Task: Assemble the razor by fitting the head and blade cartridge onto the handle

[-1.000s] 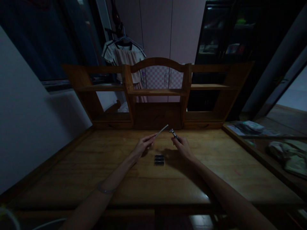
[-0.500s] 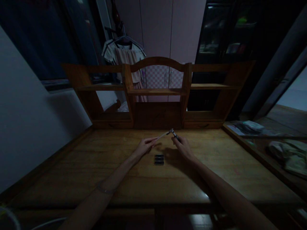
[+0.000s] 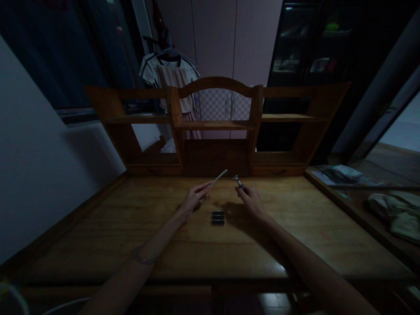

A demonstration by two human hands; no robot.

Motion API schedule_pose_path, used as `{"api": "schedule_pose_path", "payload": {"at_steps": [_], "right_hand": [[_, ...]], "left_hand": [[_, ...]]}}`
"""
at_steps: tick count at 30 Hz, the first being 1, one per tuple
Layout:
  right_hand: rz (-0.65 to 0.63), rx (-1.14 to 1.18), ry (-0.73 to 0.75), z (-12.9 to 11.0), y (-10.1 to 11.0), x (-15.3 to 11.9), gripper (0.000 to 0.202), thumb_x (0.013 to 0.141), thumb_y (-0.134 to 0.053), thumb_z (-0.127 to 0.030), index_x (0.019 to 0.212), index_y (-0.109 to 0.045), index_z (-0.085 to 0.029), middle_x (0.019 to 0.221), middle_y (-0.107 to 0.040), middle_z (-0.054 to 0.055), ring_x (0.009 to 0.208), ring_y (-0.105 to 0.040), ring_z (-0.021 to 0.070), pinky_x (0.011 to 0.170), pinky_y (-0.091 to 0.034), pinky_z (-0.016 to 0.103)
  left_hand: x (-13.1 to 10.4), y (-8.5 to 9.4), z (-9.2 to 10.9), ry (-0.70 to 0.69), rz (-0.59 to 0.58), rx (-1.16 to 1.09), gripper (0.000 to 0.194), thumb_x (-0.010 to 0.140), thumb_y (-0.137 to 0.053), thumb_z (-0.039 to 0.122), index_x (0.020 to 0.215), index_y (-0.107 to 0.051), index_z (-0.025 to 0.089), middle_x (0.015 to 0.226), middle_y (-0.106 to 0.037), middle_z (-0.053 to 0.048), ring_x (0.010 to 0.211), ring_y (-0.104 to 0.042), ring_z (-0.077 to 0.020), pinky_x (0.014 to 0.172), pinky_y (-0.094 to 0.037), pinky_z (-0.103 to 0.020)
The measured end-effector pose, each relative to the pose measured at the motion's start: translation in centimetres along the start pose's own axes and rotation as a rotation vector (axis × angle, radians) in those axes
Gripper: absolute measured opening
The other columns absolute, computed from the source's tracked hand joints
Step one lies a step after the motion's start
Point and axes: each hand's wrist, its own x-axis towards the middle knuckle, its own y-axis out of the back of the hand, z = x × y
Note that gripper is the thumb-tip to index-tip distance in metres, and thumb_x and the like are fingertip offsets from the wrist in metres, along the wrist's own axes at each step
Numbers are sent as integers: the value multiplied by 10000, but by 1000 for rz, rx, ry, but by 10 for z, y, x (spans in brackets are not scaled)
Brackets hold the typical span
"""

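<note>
My left hand [image 3: 196,197] is closed on a thin pale stick [image 3: 218,176]. The stick slants up and to the right, its far end free in the air. In my right hand [image 3: 251,200] is a razor-like tool [image 3: 239,182] with a dark handle and a small silver head turned left. A short gap separates the stick's tip from that head. On the desk below and between my hands lie several small black bars [image 3: 217,218], side by side in a clear holder or sheet; their kind is too dark to make out.
The wooden desk top [image 3: 157,253] spreads under both arms. At its back stands a wooden shelf unit [image 3: 215,126] with drawers. A raised edge [image 3: 354,214] runs along the right, with cloth and bags [image 3: 397,214] beyond it. A white wall [image 3: 39,166] borders the left.
The stick has come away from the tool's head. My left hand has shifted slightly left, and the stick now points more steeply up. My right hand is nearly still.
</note>
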Motion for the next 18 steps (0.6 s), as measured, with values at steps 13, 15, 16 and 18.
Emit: {"api": "schedule_pose_path", "payload": {"at_steps": [13,15,16,18], "right_hand": [[-32,-9,16,0,1,0,339,853,-440,-389,612,-519,-163,543,-466,-17,528,-448,122,498,-268,232],[-35,-12,22,0,0,0,342,854,-441,-392,613,-520,-163,544,-465,-17,526,-445,121,498,-266,231],[-40,-14,20,0,0,0,343,854,-440,-392,612,-521,-162,543,-466,-17,524,-444,120,497,-266,231],[-47,-19,8,1,0,0,347,854,-438,-393,610,-523,-162,541,-469,-15,522,-445,121,497,-267,232]], "left_hand": [[-2,-1,4,-6,-29,-47,611,692,-683,468,1224,-572,188,632,-501,33,354,-261,8,359,-116,-172],[-3,-3,4,1,-59,-45,600,694,-681,467,1214,-581,185,625,-489,36,358,-269,6,360,-119,-171],[-3,-3,4,15,-76,-36,599,696,-679,470,1210,-584,178,610,-477,40,354,-262,5,360,-114,-172],[-4,-4,3,39,-83,-25,601,702,-670,477,1212,-582,171,593,-460,47,343,-234,7,355,-93,-175]]}}
